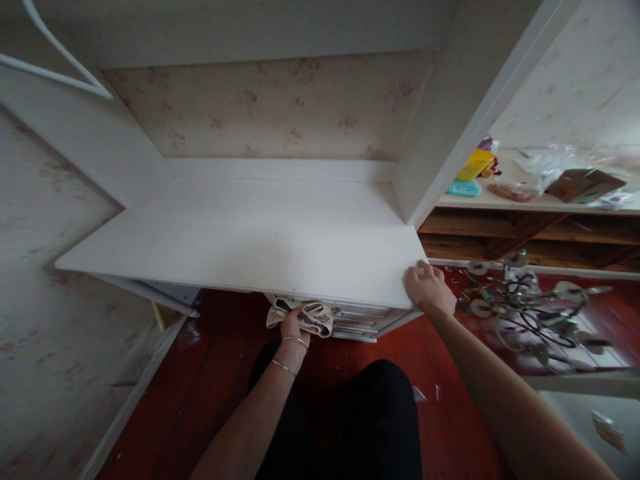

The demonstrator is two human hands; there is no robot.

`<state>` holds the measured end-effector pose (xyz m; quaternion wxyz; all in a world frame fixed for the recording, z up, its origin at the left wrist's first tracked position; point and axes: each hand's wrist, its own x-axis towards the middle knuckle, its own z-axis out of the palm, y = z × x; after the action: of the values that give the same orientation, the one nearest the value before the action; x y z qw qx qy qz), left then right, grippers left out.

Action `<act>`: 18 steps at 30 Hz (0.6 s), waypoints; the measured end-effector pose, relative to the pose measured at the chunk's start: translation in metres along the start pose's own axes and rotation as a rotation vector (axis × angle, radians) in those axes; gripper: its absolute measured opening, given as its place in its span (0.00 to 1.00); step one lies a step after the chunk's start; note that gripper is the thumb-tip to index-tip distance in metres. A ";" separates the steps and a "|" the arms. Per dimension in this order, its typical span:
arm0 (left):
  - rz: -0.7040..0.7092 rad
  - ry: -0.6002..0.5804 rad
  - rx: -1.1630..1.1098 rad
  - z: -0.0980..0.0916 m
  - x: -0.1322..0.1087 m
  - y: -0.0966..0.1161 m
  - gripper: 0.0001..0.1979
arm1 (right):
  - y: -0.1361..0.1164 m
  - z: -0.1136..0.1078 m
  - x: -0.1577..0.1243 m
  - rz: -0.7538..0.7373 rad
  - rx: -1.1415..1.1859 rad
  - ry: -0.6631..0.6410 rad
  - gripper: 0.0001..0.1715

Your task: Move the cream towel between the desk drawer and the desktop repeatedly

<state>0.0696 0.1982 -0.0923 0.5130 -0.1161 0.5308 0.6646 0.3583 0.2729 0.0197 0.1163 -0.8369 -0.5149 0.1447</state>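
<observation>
My left hand (294, 327) is closed on a cream cloth (317, 319) with dark markings, holding it against the front of a small white cabinet (357, 320) under the desk edge. Part of the cabinet front is hidden behind the cloth. At the right front corner of the white desktop (260, 227), my right hand (431, 288) rests with its fingers curled over the edge. Whether anything lies under those fingers I cannot make out.
A metal chandelier (540, 313) lies on the red wooden floor (350, 400) to the right. Behind it, a low wooden shelf unit (550, 230) bears a yellow container (475, 164), plastic bags and a cardboard box (585, 185). Upright white panels (450, 107) flank the desktop.
</observation>
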 end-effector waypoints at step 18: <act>0.758 -0.076 0.451 0.022 -0.144 0.166 0.12 | 0.004 0.000 0.000 -0.016 0.021 -0.016 0.35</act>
<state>0.0085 0.1506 0.1149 0.2647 0.2260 0.6484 0.6771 0.3614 0.2712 0.0179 0.1222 -0.8303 -0.5209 0.1556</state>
